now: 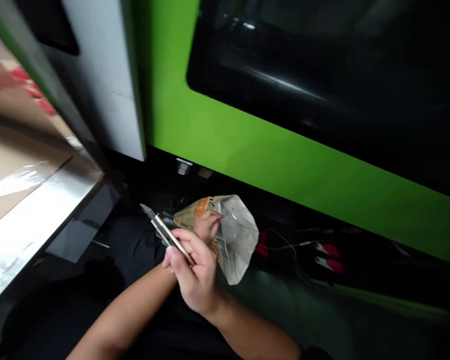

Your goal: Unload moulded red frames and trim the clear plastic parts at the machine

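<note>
My right hand [193, 267] is closed around a box cutter [170, 235] with a pale metal body. Its blade sticks out toward the upper left. Behind it, my left hand [209, 226] is at the near side of a brown printed bag [240, 240], with its fingers bent over the rim. The bag lies tilted with its wide mouth facing right, showing a whitish lining. Orange and black print marks its outside. My right hand and wrist cover part of the left forearm and of the bag.
A green machine panel [225, 135] with a large dark window [322, 75] rises in front. At left, a cardboard box [22, 160] lies on a bright metal surface [60, 210]. Red-and-white items [328, 255] lie in the dark at right, near a thin cable [285, 246].
</note>
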A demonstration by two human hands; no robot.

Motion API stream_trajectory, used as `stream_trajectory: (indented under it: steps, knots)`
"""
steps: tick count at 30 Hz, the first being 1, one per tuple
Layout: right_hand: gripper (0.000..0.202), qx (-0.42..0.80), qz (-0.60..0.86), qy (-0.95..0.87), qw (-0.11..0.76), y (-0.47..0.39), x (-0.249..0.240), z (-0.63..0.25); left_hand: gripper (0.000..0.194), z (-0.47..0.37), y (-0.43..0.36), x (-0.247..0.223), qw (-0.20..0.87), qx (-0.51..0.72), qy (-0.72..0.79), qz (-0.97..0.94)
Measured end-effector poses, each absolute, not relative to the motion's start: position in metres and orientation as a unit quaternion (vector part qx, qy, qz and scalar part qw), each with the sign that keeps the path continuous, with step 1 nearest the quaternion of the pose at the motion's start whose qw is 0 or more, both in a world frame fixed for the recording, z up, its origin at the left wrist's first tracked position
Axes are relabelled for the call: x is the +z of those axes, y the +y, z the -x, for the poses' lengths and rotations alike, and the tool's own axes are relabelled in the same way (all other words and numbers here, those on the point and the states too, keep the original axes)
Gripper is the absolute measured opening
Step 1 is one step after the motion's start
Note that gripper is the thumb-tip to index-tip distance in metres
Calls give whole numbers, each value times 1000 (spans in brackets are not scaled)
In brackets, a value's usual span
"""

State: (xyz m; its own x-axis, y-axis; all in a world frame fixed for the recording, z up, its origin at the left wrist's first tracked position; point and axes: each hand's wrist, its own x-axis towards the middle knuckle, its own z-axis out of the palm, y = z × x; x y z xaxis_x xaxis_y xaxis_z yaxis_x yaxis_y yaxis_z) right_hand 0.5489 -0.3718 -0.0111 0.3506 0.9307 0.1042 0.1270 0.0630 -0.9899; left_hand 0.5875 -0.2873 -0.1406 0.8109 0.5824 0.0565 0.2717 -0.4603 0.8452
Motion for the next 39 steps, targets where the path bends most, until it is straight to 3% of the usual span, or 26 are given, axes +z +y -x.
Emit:
stream_trajectory:
  steps: [4, 8, 11, 15, 18, 21, 26, 33, 39]
  knots:
    - [25, 344, 620, -420, 566, -411, -12, -572, 47, -667, -330, -177, 428, 93, 163, -884]
    - [23, 366, 637, -367, 570, -413, -33, -592, 55, -634, -312, -199, 386, 81, 195, -898]
    - [28, 405, 637, -344, 559, -390, -48, -595, 43, -535, -283, -189, 327, 130, 302, -886]
    - [34, 457, 620, -387, 507, -332, -62, -568, 38, -330, -275, -134, 175, 212, 533, -800]
    - [34, 485, 571, -475, 463, -279, -66, -517, 31, -176, -316, -84, -35, 275, 694, -664]
    - [32, 486, 485, -587, 429, -231, -63, -448, 32, -78, -371, -57, -132, 222, 783, -566]
    - [31, 416, 390, -743, 352, -177, -62, -349, 39, -52, -411, -70, -77, 183, 811, -550]
    - [30, 290, 361, -853, 242, -161, -62, -312, 60, -83, -398, -85, -11, 177, 783, -596]
    - [27, 296, 211, -916, 171, -171, -42, -239, 44, -66, -397, -85, -40, 261, 776, -573]
